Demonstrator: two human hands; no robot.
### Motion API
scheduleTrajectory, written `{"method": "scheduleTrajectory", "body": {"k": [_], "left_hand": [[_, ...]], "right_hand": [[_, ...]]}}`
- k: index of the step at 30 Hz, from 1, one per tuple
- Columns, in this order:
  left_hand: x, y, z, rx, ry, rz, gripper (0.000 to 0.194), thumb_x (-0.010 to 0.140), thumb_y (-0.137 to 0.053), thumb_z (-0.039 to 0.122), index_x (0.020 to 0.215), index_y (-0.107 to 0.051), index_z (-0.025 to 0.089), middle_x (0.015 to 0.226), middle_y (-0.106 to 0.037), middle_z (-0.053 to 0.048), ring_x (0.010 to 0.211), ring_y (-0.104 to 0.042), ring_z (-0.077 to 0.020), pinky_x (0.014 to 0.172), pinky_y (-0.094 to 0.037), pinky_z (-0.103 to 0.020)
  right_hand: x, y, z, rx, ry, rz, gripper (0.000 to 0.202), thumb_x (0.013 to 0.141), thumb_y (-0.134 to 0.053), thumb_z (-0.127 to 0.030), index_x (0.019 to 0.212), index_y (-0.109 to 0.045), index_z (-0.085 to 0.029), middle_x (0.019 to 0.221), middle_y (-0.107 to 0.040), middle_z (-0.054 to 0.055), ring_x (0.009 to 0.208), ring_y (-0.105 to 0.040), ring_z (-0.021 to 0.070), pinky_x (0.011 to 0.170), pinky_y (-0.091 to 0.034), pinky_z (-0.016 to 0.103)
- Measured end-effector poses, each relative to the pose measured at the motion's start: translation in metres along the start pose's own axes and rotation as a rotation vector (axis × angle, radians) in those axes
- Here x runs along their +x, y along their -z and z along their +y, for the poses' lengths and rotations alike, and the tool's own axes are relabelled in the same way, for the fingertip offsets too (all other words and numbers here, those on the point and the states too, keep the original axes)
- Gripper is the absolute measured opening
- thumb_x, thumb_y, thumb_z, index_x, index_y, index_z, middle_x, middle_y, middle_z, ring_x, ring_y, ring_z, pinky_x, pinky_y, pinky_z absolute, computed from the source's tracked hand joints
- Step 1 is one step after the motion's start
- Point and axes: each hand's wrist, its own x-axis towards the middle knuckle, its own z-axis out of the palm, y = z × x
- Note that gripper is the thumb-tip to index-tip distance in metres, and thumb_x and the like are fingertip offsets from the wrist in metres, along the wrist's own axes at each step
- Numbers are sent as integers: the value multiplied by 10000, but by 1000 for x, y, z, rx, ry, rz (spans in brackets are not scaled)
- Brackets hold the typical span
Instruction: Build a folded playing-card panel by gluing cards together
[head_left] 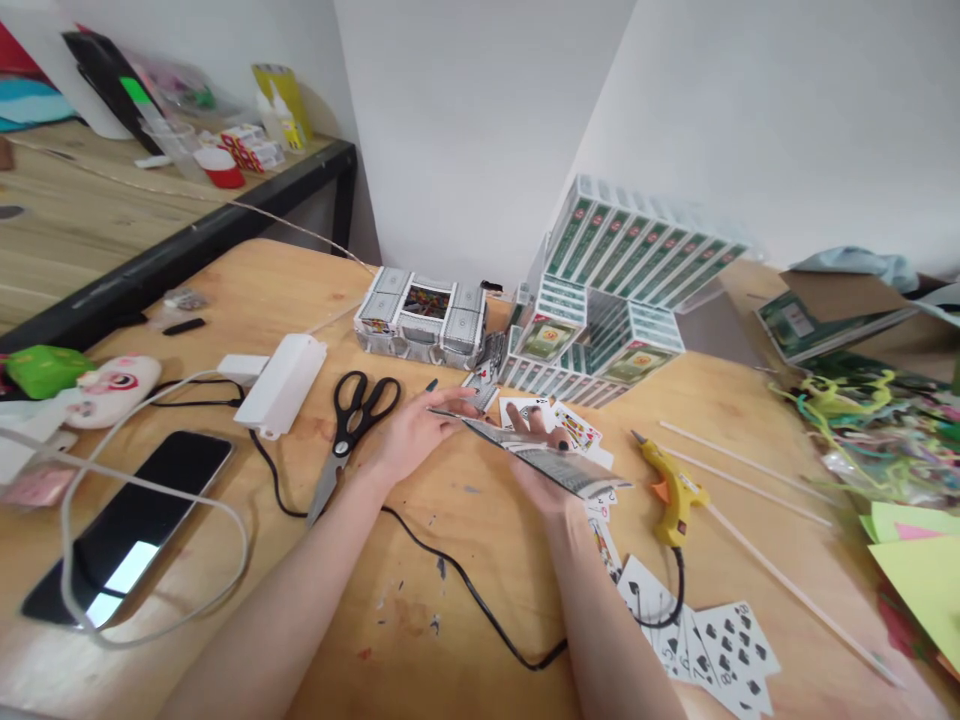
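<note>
A thin, grey-patterned strip of joined playing cards (pixel 551 462) is held tilted above the table. My right hand (pixel 541 490) supports it from below, its fingers partly hidden behind it. At the strip's left end, my left hand (pixel 420 430) has its fingertips closed on the edge. Loose playing cards (pixel 576 428) lie beneath and behind the right hand. Just beyond my hands stands a box-shaped piece covered in card backs (pixel 420 318). Black-handled scissors (pixel 346 435) rest left of my left hand. To the right of my right hand lies a yellow glue gun (pixel 679 490).
Green-and-white card boxes (pixel 600 330) are stacked at the back. White glue sticks (pixel 750 475) and fanned spade cards (pixel 731 655) lie right. A power strip (pixel 283 385), a phone (pixel 135 530) and looping cables occupy the left. Colourful pipe cleaners (pixel 855 430) pile up far right.
</note>
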Motion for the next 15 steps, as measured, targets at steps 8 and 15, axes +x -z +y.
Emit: {"method": "scheduleTrajectory", "body": {"k": [8, 15], "left_hand": [[-4, 0, 7, 91, 9, 83, 521, 841, -385, 572, 1084, -631, 184, 1009, -705, -94, 1021, -623, -312, 853, -497, -470], [-5, -1, 6, 181, 18, 152, 489, 699, -621, 264, 1179, -571, 184, 1009, -715, -59, 933, -660, -275, 781, -513, -392]], "right_hand": [[3, -8, -5, -318, 126, -187, 197, 764, -667, -342, 577, -700, -290, 1389, -475, -69, 1348, -346, 260, 1113, -245, 489], [-1, -11, 10, -380, 21, 122, 318, 863, -486, -324, 1142, -639, -305, 1392, -477, 31, 1231, -497, 241, 1012, -401, 482]]}}
